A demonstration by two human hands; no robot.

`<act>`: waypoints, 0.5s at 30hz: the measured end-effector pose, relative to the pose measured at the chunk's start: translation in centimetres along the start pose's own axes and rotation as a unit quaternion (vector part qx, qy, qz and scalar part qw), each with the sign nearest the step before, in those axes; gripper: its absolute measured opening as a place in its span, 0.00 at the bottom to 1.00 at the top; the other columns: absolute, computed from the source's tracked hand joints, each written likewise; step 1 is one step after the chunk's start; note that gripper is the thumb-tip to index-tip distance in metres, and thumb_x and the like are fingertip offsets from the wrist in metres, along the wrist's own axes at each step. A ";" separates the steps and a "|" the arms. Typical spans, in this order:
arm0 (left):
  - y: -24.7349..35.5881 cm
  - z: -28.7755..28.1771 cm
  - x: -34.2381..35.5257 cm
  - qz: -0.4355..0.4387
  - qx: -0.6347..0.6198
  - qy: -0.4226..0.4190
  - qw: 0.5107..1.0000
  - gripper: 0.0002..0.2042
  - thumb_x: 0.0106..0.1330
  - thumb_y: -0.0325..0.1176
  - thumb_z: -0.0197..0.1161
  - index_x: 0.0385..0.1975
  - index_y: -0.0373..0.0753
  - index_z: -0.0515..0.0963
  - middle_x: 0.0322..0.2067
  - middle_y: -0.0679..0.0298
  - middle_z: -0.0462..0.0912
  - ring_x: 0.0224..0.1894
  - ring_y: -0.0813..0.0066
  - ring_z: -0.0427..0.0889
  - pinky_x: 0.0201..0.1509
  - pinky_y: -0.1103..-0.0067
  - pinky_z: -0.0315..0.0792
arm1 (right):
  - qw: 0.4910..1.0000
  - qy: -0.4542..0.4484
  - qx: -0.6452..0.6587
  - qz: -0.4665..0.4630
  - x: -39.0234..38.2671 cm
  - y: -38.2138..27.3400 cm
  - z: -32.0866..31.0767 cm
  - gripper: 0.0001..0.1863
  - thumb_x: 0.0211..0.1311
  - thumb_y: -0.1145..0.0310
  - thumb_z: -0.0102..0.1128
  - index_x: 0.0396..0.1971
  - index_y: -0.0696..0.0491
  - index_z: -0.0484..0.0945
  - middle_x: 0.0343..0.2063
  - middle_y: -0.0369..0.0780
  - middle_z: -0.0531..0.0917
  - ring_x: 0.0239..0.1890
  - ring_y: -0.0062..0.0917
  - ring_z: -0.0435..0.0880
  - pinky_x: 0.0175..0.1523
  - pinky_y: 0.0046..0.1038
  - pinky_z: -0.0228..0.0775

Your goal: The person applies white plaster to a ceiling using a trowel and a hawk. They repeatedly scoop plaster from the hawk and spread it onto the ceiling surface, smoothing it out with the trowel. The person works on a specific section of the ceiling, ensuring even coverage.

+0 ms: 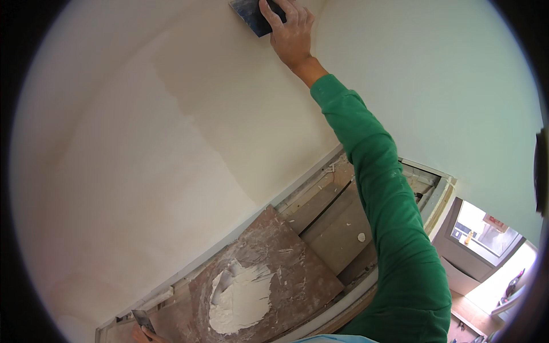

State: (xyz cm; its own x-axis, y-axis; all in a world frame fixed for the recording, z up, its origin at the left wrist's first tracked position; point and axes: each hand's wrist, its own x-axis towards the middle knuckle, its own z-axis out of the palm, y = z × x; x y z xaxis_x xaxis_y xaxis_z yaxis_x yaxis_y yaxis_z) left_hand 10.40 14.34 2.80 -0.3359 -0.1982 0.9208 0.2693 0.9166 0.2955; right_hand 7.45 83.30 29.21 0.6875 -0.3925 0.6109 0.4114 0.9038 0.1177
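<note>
My right hand (291,34), at the end of a green sleeve, grips a dark, flat trowel (249,16) high on the pale wall (217,114), near a corner. A darker, uneven patch runs down that wall beside a lighter area. At the lower left, my left hand (146,336) holds a small metal scraper (143,320), partly cut off by the frame. Near it lies a dusty brown board (297,268) bearing a heap of white paste (240,303) with streaks around it.
The board lies in a recessed, debris-strewn ledge (331,223) along the wall's foot, framed by white trim (434,174). A plain wall (434,80) rises on the right. Beyond it at lower right show a window (480,228) and part of a lower room with assorted objects.
</note>
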 end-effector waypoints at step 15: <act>0.6 0.3 -0.8 -0.001 0.017 0.001 1.000 0.17 0.70 0.36 0.53 0.49 0.28 0.76 0.48 0.41 0.77 0.52 0.44 0.73 0.61 0.62 0.64 | 0.980 -0.197 0.017 -0.005 -11.2 -1.5 0.1 0.41 0.45 0.82 0.59 0.63 0.41 0.64 0.54 0.39 0.68 0.57 0.34 0.66 0.55 0.42 0.60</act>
State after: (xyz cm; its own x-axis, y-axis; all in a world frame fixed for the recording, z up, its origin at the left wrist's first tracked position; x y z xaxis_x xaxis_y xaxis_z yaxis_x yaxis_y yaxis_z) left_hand 10.55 15.16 2.11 -0.3349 -0.1997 0.9208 0.2390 0.9273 0.2880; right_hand -0.93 86.32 22.23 0.3971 -0.3106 0.8636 0.3911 0.9085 0.1470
